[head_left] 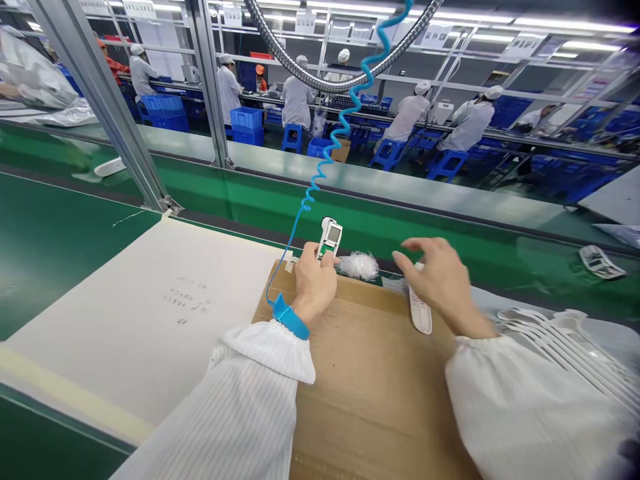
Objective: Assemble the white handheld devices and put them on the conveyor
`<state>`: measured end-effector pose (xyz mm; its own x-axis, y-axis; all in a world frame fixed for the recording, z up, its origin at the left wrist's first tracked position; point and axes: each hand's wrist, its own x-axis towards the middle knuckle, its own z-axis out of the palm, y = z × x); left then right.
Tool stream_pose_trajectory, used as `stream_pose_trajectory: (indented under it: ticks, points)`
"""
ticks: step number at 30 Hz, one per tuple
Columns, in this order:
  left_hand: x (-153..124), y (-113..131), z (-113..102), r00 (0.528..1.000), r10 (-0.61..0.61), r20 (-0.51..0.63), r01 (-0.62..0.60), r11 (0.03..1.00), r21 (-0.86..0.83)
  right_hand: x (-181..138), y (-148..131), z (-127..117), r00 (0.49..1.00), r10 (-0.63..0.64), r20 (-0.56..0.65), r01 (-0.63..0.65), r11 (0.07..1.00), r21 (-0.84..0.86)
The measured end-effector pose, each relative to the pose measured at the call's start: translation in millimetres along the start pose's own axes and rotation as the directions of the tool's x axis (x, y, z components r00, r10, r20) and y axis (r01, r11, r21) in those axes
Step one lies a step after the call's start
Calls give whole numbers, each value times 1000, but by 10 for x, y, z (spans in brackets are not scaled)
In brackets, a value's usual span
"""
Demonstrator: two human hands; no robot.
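My left hand [316,283], wearing a blue wrist strap [290,319], is closed around a white handheld device [331,235] with a small grey screen and a bare green circuit board. It holds the device above the far edge of the brown cardboard [370,373]. To the right, my right hand [440,280] hovers with thumb and fingers apart and nothing visible between them. Just below its fingers lies a white elongated plastic shell [421,313], its upper end partly hidden by the hand. Between the hands sits a crumpled clump of clear plastic film [359,265].
A coiled blue cord [320,170] runs from the wrist strap upward. White plastic frames [565,340] are stacked at the right. Beyond the cardboard runs a green conveyor belt [380,230] carrying another white part [601,261]. White paper [165,307] with handwriting lies left; a metal post [107,107] rises there.
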<state>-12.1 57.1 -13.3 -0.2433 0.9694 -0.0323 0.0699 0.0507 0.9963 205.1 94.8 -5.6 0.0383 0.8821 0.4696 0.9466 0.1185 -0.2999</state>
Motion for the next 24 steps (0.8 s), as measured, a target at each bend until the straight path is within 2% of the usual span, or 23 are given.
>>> stream_pose_trajectory:
  ticks: [2, 5, 7, 10, 12, 15, 19, 22, 24]
  points:
    - [-18, 36, 4, 995, -73, 63, 80, 990, -119, 49, 319, -32, 993, 117, 22, -115, 991, -65]
    - [-60, 105, -5, 980, -135, 149, 168, 957, -237, 64, 619, -94, 958, 203, 204, -211, 977, 17]
    - [-84, 141, -13, 975, -127, 180, 173, 949, -265, 14, 645, -180, 931, 235, 280, -268, 960, 86]
    - [-111, 167, -11, 974, -107, 201, 158, 952, -262, -134, 463, -350, 901, 284, 328, -371, 895, 245]
    - [-136, 172, 3, 975, -73, 208, 117, 972, -205, -250, 252, -425, 889, 283, 361, -430, 787, 442]
    - [-191, 175, 30, 961, -11, 277, 41, 994, -102, -401, -87, -391, 871, 292, 396, -492, 531, 690]
    - [-251, 162, 56, 884, -38, 465, 65, 997, -43, -552, -362, -209, 837, 297, 459, -526, 209, 824]
    - [-249, 136, 64, 859, -113, 500, 88, 993, 72, -644, -349, -176, 844, 163, 511, -528, 88, 845]
    - [-226, 115, 63, 875, -113, 471, 69, 991, 111, -682, -265, -212, 833, 41, 552, -554, 92, 828]
